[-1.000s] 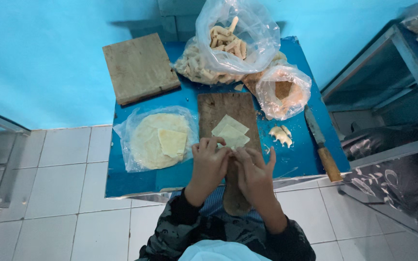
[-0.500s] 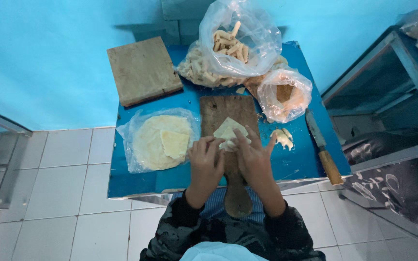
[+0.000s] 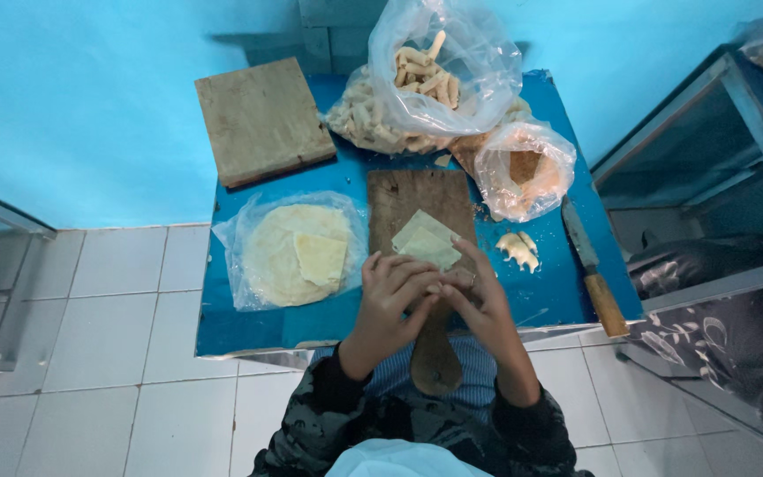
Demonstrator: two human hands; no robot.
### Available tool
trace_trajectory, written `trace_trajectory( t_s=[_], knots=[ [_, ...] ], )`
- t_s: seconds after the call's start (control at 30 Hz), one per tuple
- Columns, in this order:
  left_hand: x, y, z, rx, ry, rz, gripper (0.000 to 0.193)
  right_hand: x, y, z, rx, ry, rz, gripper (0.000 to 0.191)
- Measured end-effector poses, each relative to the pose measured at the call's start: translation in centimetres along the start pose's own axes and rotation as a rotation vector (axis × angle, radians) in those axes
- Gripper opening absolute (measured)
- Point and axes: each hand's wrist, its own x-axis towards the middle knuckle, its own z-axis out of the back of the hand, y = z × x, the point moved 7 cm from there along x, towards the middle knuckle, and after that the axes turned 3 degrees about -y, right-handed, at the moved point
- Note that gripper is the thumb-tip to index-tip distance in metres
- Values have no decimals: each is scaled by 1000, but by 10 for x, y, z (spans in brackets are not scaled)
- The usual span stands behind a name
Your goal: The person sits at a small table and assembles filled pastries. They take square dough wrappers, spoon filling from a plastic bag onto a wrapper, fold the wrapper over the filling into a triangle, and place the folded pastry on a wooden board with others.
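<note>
I see both hands meeting at the centre of the frame, over the near end of the paddle board (image 3: 424,231). My left hand (image 3: 393,299) and right hand (image 3: 479,305) are curled in, fingertips touching each other. They look pinched on the lower edge of the wrapper (image 3: 427,241), but the fingers hide the contact, so I cannot tell how firm the hold is.

The wrapper lies just above the hands, flat on the board, folded into a rough diamond. Its long axis runs from upper left to lower right, and the lower right corner sits under my right fingertips. So the right hand is the nearer one; the left comes in from the side.

The board's handle points down the frame toward my body, between my wrists.

Left of centre, a stack of round sheets (image 3: 298,254) rests on plastic. A small lump of filling (image 3: 519,249) lies right of the board, near my right hand. A knife (image 3: 591,276) lies further right. Bags of rolls (image 3: 439,75) fill the top centre, and a spare board (image 3: 262,119) sits upper left on the blue table (image 3: 249,331).
</note>
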Motion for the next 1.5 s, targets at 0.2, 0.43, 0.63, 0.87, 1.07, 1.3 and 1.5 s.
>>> trace_trajectory(
  t_s=[0.2, 0.43, 0.63, 0.87, 1.07, 1.3, 1.5],
  knots=[
    [-4, 2, 1, -62, -29, 10, 24, -13, 25, 1, -213, -32, 133, 79],
    [-8, 2, 3, -48, -72, -34, 24, -35, 50, -1, -531, -205, 506, 68],
    [-8, -2, 6, -18, -87, -78, 24, -43, 45, -2, -612, -302, 572, 64],
    [-4, -7, 11, -98, -29, -46, 41, -49, 46, 3, -454, -320, 551, 70],
    [-6, -9, 12, -83, -60, -75, 24, -49, 51, 0, -466, -294, 553, 69],
    [-8, -7, 8, -52, -48, -93, 20, -47, 51, -2, -453, -271, 552, 67],
    [-8, -8, 11, -50, -53, -90, 41, -49, 44, 3, -395, -294, 586, 71]
  ],
)
